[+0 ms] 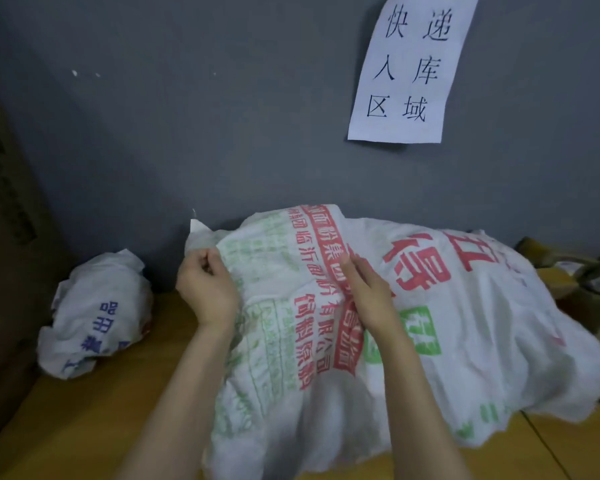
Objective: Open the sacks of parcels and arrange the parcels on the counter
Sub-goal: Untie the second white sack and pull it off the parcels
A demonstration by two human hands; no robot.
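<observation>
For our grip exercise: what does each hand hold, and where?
Left hand grips the large sack at its far-left edge; right hand rests mid-sack, hold unclear.

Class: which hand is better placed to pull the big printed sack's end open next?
Left, probably: the left hand grips the bunched end of the sack; the right hand only rests straight-fingered on its printed side.

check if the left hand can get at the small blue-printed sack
Probably yes: the small sack lies just left of the left hand, with only bare counter between them, though that hand grips the edge of the big sack now.
</observation>
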